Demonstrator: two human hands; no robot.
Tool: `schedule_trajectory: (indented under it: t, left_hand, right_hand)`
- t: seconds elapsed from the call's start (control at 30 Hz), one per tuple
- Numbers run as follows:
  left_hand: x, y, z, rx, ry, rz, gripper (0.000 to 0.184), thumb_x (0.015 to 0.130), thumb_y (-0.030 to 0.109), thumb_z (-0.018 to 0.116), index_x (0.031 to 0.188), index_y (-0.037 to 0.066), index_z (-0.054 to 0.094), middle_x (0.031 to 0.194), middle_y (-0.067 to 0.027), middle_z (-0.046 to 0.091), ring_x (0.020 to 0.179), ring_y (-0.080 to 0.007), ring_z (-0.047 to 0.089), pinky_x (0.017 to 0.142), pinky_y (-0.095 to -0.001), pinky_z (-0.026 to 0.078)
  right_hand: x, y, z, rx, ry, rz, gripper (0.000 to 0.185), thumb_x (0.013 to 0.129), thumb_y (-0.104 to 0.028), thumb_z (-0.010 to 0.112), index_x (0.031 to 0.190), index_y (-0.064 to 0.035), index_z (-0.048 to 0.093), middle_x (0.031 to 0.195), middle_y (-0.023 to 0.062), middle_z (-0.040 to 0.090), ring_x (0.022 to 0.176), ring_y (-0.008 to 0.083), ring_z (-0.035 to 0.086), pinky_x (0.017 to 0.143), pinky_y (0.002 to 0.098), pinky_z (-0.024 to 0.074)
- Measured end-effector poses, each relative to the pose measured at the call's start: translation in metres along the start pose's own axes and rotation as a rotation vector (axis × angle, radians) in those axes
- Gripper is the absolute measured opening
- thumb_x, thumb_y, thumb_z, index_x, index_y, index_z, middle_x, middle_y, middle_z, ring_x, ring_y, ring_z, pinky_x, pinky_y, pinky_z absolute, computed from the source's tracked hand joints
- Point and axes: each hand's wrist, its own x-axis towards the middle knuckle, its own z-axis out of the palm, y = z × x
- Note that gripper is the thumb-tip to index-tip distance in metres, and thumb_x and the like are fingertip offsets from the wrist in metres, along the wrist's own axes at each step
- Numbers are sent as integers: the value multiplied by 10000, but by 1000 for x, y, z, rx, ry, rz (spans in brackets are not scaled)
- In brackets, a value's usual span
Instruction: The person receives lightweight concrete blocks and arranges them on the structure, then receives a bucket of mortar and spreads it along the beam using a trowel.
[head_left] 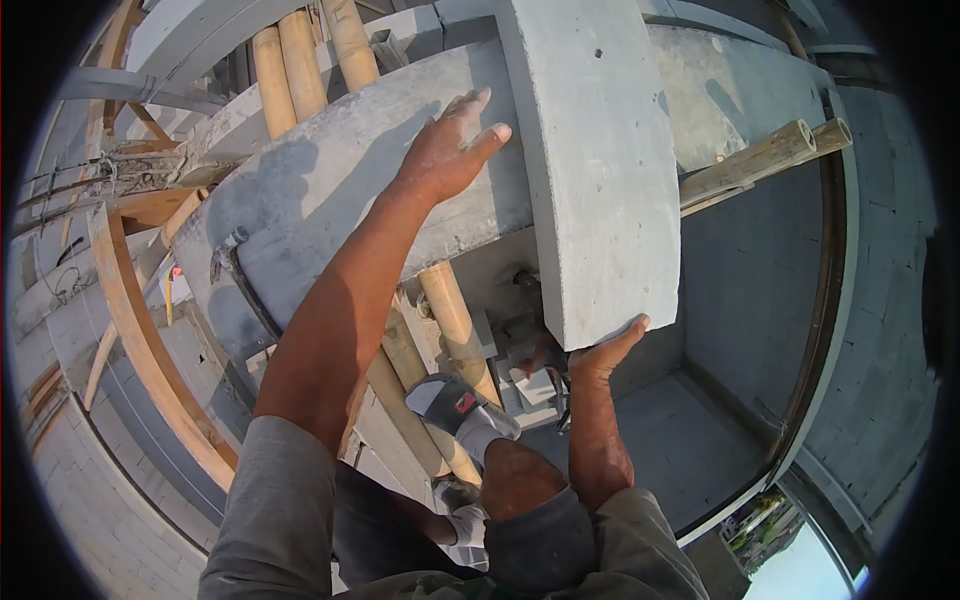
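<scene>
Under the near end of a pale grey block (608, 190), the right hand (603, 358) holds on from below, thumb at the edge, its other fingers mostly hidden. The left hand (452, 150), loosely spread and empty, is just beside the block, over the concrete beam (330, 190) that the block crosses. Farther left lies a hammer (245, 283); bamboo poles (455, 320) slant below.

Grey concrete ledge (320, 165), hammer (241, 278) near left end, pale block (605, 170) across it
</scene>
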Motion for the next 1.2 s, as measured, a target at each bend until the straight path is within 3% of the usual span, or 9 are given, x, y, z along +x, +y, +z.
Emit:
schedule_trajectory:
  t: [0.13,0.37,0.43,0.53,0.63,0.67,0.83,1.03,1.2]
  left_hand:
    - [-62,-117,-29,368,36,-214,754,832,463,611,1443,142,306,1507,-168,221,1409,-338,142,1081,-584,185]
    - [-73,-68,-8,606,-15,-288,902,745,354,740,1472,203,227,1524,-212,96,1389,-435,116,1036,-606,270]
    - [-74,-78,-11,647,-53,-246,959,721,355,756,1481,220,187,1515,-248,64,1375,-475,105,1024,-612,286]
    - [-73,-82,-5,720,-79,-290,1025,680,359,783,1485,205,168,1497,-286,79,1352,-515,128,1088,-495,256]
    - [-71,-81,-7,714,-85,-251,990,715,368,756,1484,190,160,1488,-298,87,1347,-520,130,1046,-533,318]
    - [-72,-75,-8,747,-102,-227,990,715,368,756,1484,190,160,1488,-298,87,1347,-520,130,1046,-533,318]
    - [-60,-64,-4,823,-227,-308,993,750,400,721,1478,92,120,1452,-358,105,1309,-552,196,1015,-439,389]
    - [-60,-79,-6,904,-243,-206,998,752,427,715,1470,61,124,1430,-378,154,1257,-565,294,973,-462,417]
    - [-53,-77,-10,953,-380,-239,994,782,467,672,1455,-9,118,1403,-407,176,1254,-568,292,1028,-471,352]
  right_hand:
    - [27,-47,-2,-26,-37,-42,772,864,-616,385,1414,-85,277,1377,146,359,1263,297,369,1020,421,325]
    - [57,-75,-3,-296,236,-134,789,853,-636,406,1410,-89,291,1377,161,365,1243,315,371,945,479,385]
    - [56,-76,11,-200,152,-119,814,833,-656,430,1411,-101,289,1379,162,349,1235,316,365,943,499,369]
    - [13,-97,56,-182,356,76,805,847,-637,439,1403,-77,281,1360,175,348,1223,322,373,990,467,321]
    - [55,-60,-11,-59,127,-75,772,866,-609,434,1395,-65,290,1363,177,347,1231,326,369,965,471,354]
    - [62,-49,-29,3,199,42,730,879,-575,447,1386,-68,309,1358,166,362,1224,330,383,958,474,368]
    - [56,-52,-7,158,97,-51,691,896,-526,464,1381,-57,312,1324,165,413,1163,317,463,952,420,394]
    - [79,-40,-51,-426,364,-136,731,878,-603,471,1110,82,576,999,115,611,941,196,556,832,300,425]
    - [72,-53,-48,-591,367,32,821,857,-675,435,1100,95,579,944,140,615,898,199,582,790,293,447]
